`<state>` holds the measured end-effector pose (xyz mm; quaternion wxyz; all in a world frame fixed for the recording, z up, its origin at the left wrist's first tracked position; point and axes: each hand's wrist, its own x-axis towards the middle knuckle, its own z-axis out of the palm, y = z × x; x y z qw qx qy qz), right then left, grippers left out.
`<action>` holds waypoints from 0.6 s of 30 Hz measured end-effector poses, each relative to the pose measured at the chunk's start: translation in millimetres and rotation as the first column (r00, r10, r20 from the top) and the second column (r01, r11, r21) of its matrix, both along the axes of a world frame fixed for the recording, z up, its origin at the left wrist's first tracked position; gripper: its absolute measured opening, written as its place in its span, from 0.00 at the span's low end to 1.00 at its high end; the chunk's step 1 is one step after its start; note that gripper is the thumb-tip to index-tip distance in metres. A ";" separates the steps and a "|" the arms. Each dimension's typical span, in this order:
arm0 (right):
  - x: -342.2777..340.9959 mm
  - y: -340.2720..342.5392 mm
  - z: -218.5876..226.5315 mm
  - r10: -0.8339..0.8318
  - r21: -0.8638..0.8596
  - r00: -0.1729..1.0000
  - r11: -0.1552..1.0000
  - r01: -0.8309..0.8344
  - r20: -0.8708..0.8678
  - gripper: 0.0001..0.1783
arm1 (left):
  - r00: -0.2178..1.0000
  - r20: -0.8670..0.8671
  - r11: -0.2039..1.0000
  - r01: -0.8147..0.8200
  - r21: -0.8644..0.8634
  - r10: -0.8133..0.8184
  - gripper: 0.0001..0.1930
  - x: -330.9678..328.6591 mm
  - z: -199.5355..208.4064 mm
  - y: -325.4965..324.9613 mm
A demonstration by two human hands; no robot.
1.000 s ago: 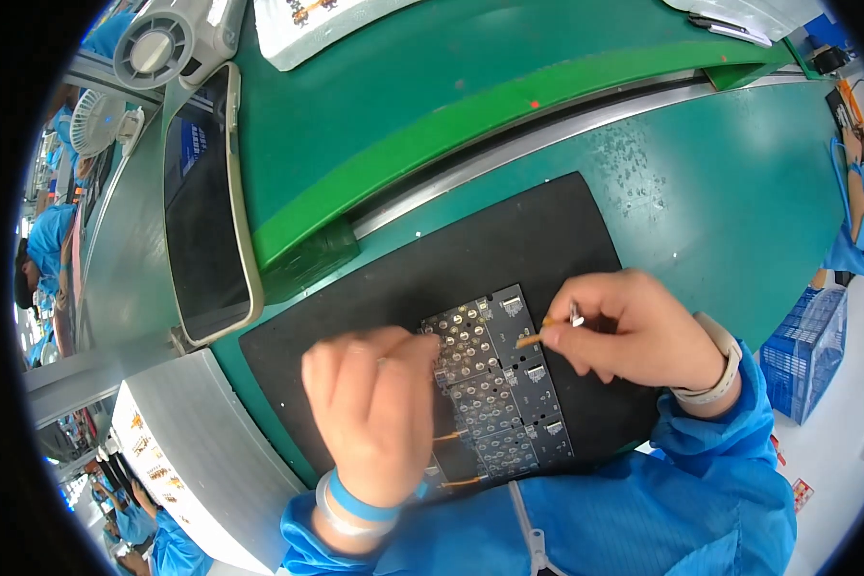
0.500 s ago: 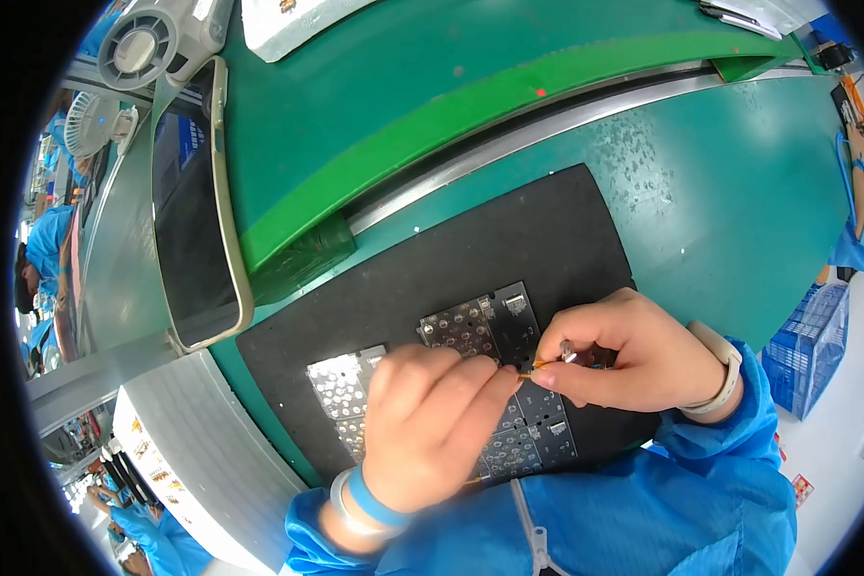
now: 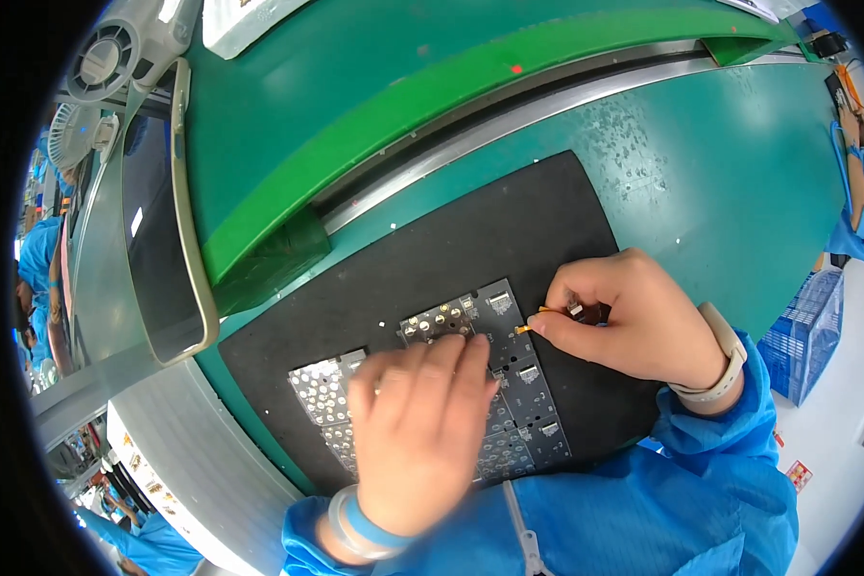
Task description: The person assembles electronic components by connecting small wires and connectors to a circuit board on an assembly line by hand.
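Note:
A pale circuit board panel [image 3: 328, 392] and a dark one [image 3: 511, 338], both with rows of round metallic pads, lie on a black mat [image 3: 490, 226]. My left hand [image 3: 422, 413] hovers over the panels, covering part of them. Its fingers reach forward, a little blurred, the thumb apart, and no held thing shows. At the dark panel's right edge, my right hand [image 3: 614, 317] pinches a small part with an orange flex cable [image 3: 523, 329] between thumb and fingers. The cable's tip points at the panel; whether it touches is unclear. A small metallic piece [image 3: 576, 309] shows within the curled fingers.
A green raised ledge [image 3: 432, 86] crosses the green table [image 3: 720, 154]. At the left stand a framed dark screen [image 3: 163, 221], a fan [image 3: 106, 62] and a white foam tray [image 3: 187, 461] with small parts. A blue basket [image 3: 804, 336] and co-workers in blue appear at the sides.
My left hand has drawn away from the right fingertips, moving left and loosening its fingers. The right hand keeps the flex cable. The whole view has shifted slightly.

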<state>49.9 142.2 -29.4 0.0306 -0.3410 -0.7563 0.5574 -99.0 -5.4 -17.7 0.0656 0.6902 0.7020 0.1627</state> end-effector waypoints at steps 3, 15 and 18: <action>0.5 -0.2 -2.3 -0.003 0.026 0.999 1.000 0.004 -0.035 0.10 | 0.986 -0.159 0.998 0.037 -0.059 -0.046 0.21 4.8 -4.6 -1.0; -0.2 -1.2 -2.5 0.008 0.066 1.000 0.998 -0.008 -0.014 0.10 | 0.979 -0.196 0.996 0.044 -0.083 -0.060 0.21 6.7 -7.9 -1.6; -0.8 -1.0 -1.0 0.008 0.063 1.000 0.998 -0.007 -0.007 0.10 | 0.978 -0.201 0.997 0.053 -0.062 -0.064 0.21 5.9 -9.3 -1.8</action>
